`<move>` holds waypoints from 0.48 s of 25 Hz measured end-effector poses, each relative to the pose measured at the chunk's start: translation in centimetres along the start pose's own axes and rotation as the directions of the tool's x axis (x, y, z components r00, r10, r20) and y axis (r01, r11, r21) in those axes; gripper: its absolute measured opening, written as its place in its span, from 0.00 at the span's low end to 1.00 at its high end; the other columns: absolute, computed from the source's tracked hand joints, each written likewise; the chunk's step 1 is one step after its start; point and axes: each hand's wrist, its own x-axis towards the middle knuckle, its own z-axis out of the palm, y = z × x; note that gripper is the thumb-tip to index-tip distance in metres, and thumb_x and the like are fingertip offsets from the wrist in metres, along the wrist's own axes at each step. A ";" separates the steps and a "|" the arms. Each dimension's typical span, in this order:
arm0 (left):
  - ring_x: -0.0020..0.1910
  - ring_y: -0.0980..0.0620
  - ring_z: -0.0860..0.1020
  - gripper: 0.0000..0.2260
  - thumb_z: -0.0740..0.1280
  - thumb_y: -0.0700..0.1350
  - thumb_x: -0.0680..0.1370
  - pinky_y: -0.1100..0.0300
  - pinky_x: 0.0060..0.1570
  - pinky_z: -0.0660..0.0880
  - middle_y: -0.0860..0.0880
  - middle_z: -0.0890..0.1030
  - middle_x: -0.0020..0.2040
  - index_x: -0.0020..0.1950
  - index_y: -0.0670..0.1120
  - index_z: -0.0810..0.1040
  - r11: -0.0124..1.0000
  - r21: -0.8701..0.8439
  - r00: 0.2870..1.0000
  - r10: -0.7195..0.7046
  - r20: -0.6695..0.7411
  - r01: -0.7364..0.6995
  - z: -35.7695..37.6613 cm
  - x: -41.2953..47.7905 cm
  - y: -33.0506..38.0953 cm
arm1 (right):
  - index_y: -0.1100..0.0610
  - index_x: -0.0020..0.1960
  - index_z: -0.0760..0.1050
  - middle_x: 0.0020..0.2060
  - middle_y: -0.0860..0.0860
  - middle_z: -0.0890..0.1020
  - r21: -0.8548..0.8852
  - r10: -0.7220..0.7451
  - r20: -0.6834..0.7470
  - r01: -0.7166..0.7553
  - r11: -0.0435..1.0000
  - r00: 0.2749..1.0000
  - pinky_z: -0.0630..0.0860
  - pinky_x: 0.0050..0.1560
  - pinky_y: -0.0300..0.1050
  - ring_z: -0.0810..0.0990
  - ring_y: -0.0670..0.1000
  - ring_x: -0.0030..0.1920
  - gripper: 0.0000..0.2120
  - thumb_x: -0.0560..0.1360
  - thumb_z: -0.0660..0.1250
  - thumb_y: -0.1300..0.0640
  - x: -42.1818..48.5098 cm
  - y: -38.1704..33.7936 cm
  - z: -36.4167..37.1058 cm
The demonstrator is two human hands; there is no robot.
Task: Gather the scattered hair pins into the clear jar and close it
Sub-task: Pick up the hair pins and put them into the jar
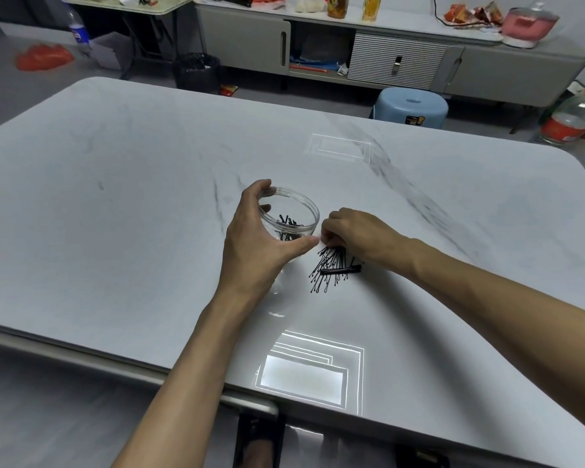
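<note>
A clear jar (pixel 298 211) stands open on the white marble table (pixel 122 204), with a few black hair pins inside it. My left hand (pixel 260 244) wraps around the jar's left and near side and holds it. Just right of the jar lies a pile of black hair pins (pixel 333 268), with one thicker black clip across it. My right hand (pixel 355 233) rests on the far end of that pile, fingers curled down and pinching pins. A clear round lid (pixel 279 300), faint against the table, appears to lie near my left wrist.
A blue stool (pixel 411 108) stands beyond the table's far edge. A grey cabinet (pixel 385 52) with bottles and bags lines the back wall. Bright ceiling-light reflections show on the table surface near me. A black bin (pixel 196 72) sits on the floor behind.
</note>
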 end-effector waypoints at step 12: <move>0.61 0.60 0.74 0.42 0.80 0.54 0.61 0.78 0.50 0.65 0.63 0.73 0.65 0.71 0.57 0.65 1.000 -0.006 1.000 -0.009 0.009 0.009 0.2 0.0 0.0 | 0.56 0.47 0.66 0.39 0.53 0.75 0.078 0.160 -0.163 -0.149 0.986 0.974 0.67 0.38 0.49 0.70 0.56 0.39 0.09 0.72 0.57 0.68 -1.8 0.4 0.0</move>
